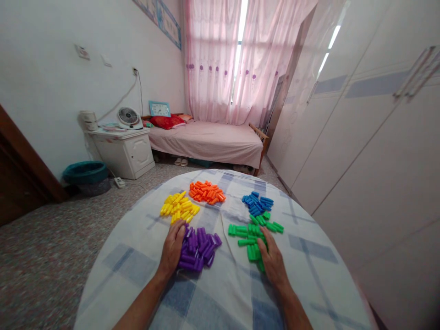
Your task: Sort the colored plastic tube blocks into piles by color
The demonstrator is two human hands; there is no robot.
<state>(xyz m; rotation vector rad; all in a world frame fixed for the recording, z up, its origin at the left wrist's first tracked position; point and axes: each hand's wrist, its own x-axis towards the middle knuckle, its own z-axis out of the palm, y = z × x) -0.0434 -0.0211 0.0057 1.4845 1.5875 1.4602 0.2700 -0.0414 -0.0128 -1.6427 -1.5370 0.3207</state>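
Small, glossy, elongated plastic pieces, some tapered, lie sorted by colour on a round table. My left hand (173,247) rests along the left side of the purple pile (199,250), fingers extended and touching its edge. On the right, my right hand (272,257) lies against the green pile (252,233), its thumb and fingers apart over the nearest pieces. Neither hand shows a piece lifted. Just beyond my left fingertips is the yellow pile (178,207). An orange pile (206,192) sits farther back, and a blue pile (256,203) borders the green one.
A blue-and-white checked cloth (220,300) covers the table. Behind it stands a bed (213,140) with a pink sheet. To the left are a white cabinet (125,153), a small fan (129,117) and a teal-rimmed bin (85,174). White wardrobes (343,151) line the right.
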